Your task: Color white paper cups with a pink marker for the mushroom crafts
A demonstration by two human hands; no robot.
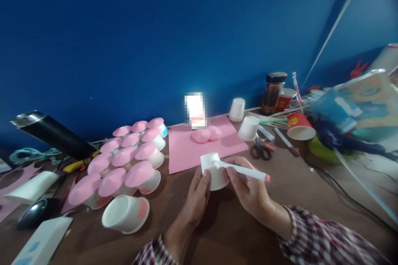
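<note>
My left hand (pixel 198 193) is closed around the left side of a small white paper cup (pixel 215 181), which is tilted, its wide rim toward me. In my right hand (pixel 252 190) is a white marker (pixel 248 171) with a pinkish-red end. Its tip end points at the cup's side and seems to touch it; the exact contact is too small to make out. Reddish colour shows on the cup's right side, partly behind my fingers. Beyond my hands, two pink paper discs (pixel 200 136) lie overlapping on a pink sheet (pixel 183 159).
Several paper cups with pink cone tops (pixel 112 182) crowd the left. Nearby lie a cup with an orange patch (pixel 120 215), a black bottle (pixel 59 134) and a computer mouse (pixel 35 214). Rightward are scissors (pixel 260 151), white cups (pixel 248 128), a red cup (pixel 297 123) and a jar (pixel 273 95).
</note>
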